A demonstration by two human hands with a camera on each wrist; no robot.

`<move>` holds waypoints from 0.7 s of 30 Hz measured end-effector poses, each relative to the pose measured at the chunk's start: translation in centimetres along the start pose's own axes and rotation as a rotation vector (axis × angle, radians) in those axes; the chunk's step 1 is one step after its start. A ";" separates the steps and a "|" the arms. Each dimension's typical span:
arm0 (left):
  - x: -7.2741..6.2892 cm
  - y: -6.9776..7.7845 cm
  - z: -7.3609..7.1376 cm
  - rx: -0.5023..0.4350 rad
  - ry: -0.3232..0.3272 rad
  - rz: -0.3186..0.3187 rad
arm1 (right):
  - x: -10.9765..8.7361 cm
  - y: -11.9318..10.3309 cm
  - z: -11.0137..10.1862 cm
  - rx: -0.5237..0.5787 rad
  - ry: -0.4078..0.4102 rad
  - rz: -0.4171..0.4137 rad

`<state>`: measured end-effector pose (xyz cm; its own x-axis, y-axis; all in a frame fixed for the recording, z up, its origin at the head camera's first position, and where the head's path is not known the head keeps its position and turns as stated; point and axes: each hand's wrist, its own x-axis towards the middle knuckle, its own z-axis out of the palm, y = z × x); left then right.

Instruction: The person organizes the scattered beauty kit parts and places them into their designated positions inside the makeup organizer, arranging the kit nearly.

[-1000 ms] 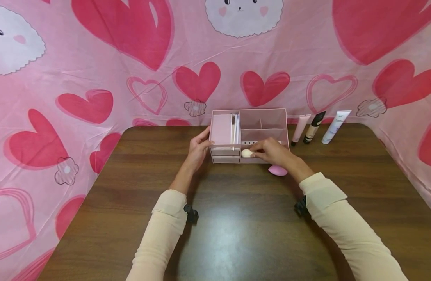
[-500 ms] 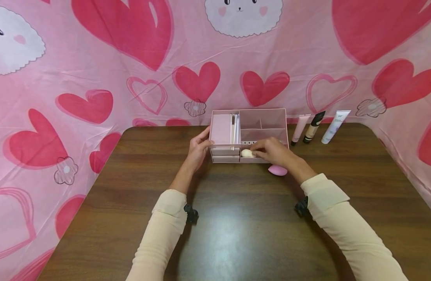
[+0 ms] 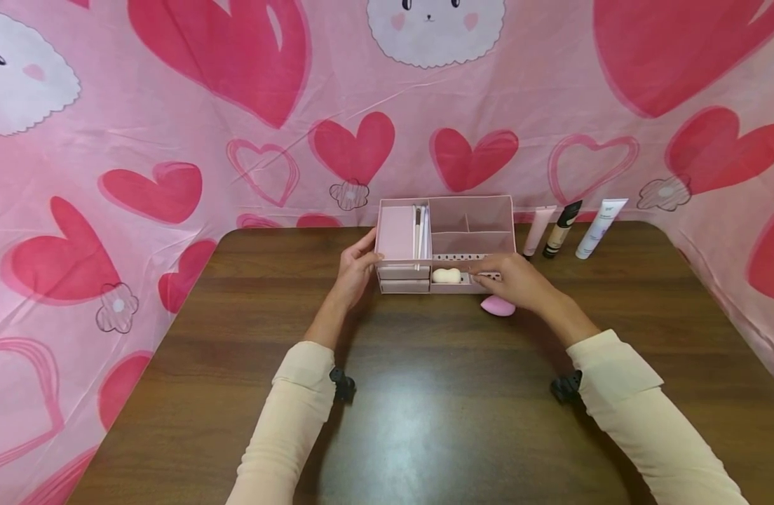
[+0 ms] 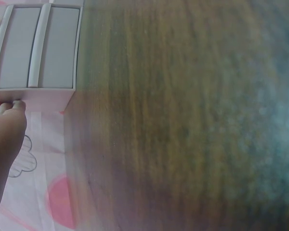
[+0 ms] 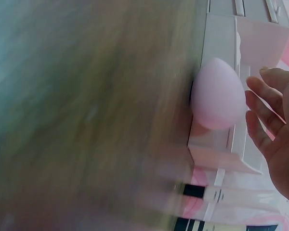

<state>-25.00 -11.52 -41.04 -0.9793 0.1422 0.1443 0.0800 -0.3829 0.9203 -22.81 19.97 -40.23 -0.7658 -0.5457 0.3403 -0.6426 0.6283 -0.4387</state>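
In the head view a pink makeup organizer (image 3: 397, 231) stands near the back of the table. My left hand (image 3: 357, 270) rests against its left side, fingertips on the wall in the left wrist view. My right hand (image 3: 516, 279) hovers at the front right compartment, fingers loosely bent and holding nothing. A cream makeup sponge (image 3: 446, 275) with a narrowed middle lies in that compartment. Just in front of the organizer, on the table, lies a pink makeup sponge (image 3: 498, 306); it looks egg-shaped in the right wrist view. Several slim brushes (image 3: 420, 235) stand in the narrow slot.
Right of the organizer stand a pink tube (image 3: 539, 230), a foundation tube with a black top (image 3: 561, 229) and a white tube (image 3: 601, 229). A pink heart-print cloth (image 3: 267, 105) hangs behind the wooden table (image 3: 399, 393).
My right hand has let go of the cream makeup sponge and moved right, uncovering it in the front compartment. My left hand has kept its place.
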 end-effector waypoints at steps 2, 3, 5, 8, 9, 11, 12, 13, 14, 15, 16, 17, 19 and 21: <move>0.0 0.0 0.0 0.000 0.001 -0.003 | -0.7 0.1 -0.3 -0.012 0.006 0.006; 0.0 -0.1 0.0 -0.004 0.002 -0.004 | -1.0 0.2 -0.4 -0.015 0.011 0.008; 0.0 -0.1 0.0 -0.008 0.003 -0.004 | -1.7 0.2 -0.7 -0.020 0.025 0.008; 0.0 -0.1 0.0 -0.006 0.002 -0.001 | -2.6 0.4 -1.1 -0.035 0.045 -0.005; 0.0 -0.1 0.0 -0.007 0.001 -0.001 | -2.9 0.4 -1.3 -0.043 0.047 -0.011; 0.0 -0.1 0.0 -0.004 -0.001 0.000 | -3.5 0.6 -1.4 -0.059 0.045 -0.022; 0.0 -0.1 0.0 -0.005 -0.003 0.001 | -3.7 0.7 -1.5 -0.064 0.039 -0.023; 0.0 -0.1 0.0 -0.009 -0.005 0.003 | -4.0 0.8 -1.6 -0.070 0.034 -0.027; 0.0 -0.2 0.0 -0.011 -0.006 0.004 | -4.2 0.8 -1.7 -0.074 0.027 -0.027; 0.0 -0.2 0.0 -0.011 -0.007 0.005 | -4.4 0.8 -1.8 -0.074 0.015 -0.019; 0.1 -0.2 0.0 -0.015 -0.007 0.005 | -4.5 0.8 -1.8 -0.079 0.006 -0.017; 0.1 -0.3 0.0 -0.017 -0.005 0.005 | -4.7 0.8 -1.9 -0.084 -0.001 -0.013; 0.1 -0.2 0.0 -0.012 -0.002 0.003 | -4.9 0.7 -2.0 -0.096 -0.018 -0.005; 0.0 -0.2 0.0 -0.010 0.002 -0.001 | -5.0 0.6 -2.0 -0.110 -0.039 0.013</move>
<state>-25.03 -11.43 -41.17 -0.9798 0.1407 0.1424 0.0769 -0.3921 0.9167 -19.42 24.17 -40.56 -0.7740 -0.5567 0.3018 -0.6330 0.6916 -0.3479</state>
